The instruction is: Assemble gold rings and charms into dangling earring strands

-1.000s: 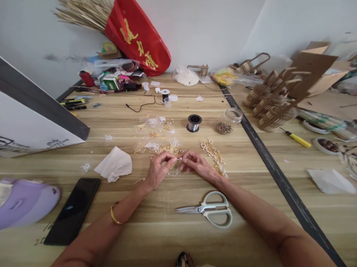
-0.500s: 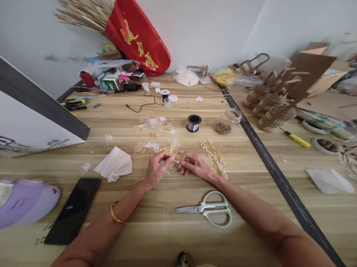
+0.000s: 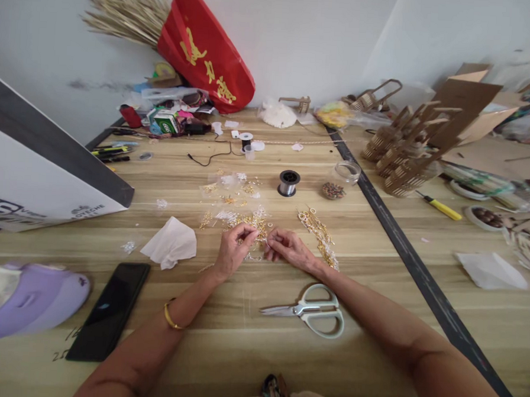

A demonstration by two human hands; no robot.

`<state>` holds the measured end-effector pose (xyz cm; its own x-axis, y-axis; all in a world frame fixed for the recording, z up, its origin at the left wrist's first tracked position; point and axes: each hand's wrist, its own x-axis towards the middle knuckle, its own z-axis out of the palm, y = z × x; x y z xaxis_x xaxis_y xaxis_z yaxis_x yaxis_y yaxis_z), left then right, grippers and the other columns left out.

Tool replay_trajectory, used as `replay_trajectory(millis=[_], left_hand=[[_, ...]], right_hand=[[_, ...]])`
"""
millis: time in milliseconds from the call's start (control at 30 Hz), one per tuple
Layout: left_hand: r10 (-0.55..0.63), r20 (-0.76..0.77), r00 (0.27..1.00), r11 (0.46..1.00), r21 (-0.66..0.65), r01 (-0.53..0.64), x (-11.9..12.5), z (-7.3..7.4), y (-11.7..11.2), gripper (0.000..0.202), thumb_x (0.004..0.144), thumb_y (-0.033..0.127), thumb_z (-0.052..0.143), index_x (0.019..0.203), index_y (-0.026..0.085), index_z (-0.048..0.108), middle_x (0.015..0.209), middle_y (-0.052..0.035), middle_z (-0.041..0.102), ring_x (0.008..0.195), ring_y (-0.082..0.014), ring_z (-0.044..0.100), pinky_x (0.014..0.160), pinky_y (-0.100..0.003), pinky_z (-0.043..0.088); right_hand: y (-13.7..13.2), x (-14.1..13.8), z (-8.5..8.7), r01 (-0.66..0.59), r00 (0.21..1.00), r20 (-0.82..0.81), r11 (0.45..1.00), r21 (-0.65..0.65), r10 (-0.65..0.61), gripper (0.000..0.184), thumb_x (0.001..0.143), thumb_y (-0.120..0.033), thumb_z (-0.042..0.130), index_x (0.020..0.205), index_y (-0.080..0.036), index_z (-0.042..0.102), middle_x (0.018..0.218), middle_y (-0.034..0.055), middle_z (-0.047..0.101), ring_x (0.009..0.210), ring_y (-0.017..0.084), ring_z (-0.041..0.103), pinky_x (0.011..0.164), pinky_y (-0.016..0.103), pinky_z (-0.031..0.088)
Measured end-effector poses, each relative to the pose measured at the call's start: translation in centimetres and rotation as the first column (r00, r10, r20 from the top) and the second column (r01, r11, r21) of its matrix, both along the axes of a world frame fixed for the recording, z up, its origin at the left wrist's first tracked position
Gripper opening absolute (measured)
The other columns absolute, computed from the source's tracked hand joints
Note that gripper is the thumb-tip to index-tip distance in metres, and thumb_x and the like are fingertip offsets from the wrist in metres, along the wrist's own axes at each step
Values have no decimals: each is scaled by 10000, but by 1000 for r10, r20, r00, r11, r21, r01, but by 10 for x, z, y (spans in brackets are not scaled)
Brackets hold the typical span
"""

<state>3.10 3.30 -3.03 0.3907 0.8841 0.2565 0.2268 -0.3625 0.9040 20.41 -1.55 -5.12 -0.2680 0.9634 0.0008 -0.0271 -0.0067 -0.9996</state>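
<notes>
by the gold pieces (image 3: 234, 221), likely for easy reach, left hand (image 3: 233, 250) and right hand (image 3: 289, 247) are pinching fingertips together, contents unclear.

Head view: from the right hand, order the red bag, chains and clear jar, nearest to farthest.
1. Chains, beside the right hand, on its right.
2. Clear jar, farther back, right.
3. Red bag, by the wall, left.

PLACE: a craft workshop, I'd say | my 12 o'clock: scissors (image 3: 301, 310), spool (image 3: 287, 184), loose gold bits (image 3: 235, 220) | 1 o'clock: baskets (image 3: 397, 180), carton (image 3: 467, 105) | 11 o'clock: straw (image 3: 123, 14) | under my work: wooden table (image 3: 221, 362)
</notes>
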Motion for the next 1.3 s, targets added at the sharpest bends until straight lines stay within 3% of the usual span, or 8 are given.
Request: replay_trajectory(millis=[300, 667, 933, 1133, 1300], left_hand=[[24, -54, 998, 997, 76, -20, -1, -3, -1, 150, 800, 271, 561, 706, 156, 586, 632, 22, 575, 596, -95, 494, 608, -201, 402], [8, -12, 1000, 1000, -24, -8, -1, -5, -1, 159, 816, 285, 534, 719, 159, 521, 615, 36, 499, 574, -89, 456, 571, -201, 374], [-40, 6, 999, 999, -36, 40, 2, -4, -5, 162, 812, 285, 542, 713, 157, 535, 629, 26, 525, 570, -88, 465, 558, -200, 374], [-72, 35, 997, 994, -78, 74, 3, -2, -7, 163, 799, 292, 554, 711, 156, 558, 570, 40, 510, 517, -82, 457, 537, -205, 375], [-68, 48, 997, 994, -86, 72, 4, 0, -8, 169, 798, 292, 556, 703, 152, 559, 561, 36, 507, 520, -85, 475, 533, -205, 390]], right_hand=[[0, 1, 0, 7, 995, 103, 998, 57, -12, 232, 862, -380, 517, 791, -160, 499, 640, -13, 587, 502, 84, 534, 499, 196, 427], [-3, -3, 3, 17, 994, 108, 997, 71, -25, 232, 854, -382, 518, 797, -158, 499, 644, -2, 593, 503, 96, 561, 489, 200, 445], [-6, -1, 5, -11, 979, 201, 986, 167, -24, 318, 840, -381, 549, 1057, -160, 476, 595, -32, 584, 467, 96, 556, 462, 185, 430], [-6, -2, 6, -19, 978, 207, 988, 153, -13, 275, 842, -417, 536, 912, -151, 555, 553, -45, 502, 427, 65, 450, 418, 167, 364], [-5, -2, 8, 0, 996, 86, 998, 57, -5, 291, 817, -439, 561, 850, -151, 542, 588, -36, 508, 470, 72, 478, 440, 176, 394]])
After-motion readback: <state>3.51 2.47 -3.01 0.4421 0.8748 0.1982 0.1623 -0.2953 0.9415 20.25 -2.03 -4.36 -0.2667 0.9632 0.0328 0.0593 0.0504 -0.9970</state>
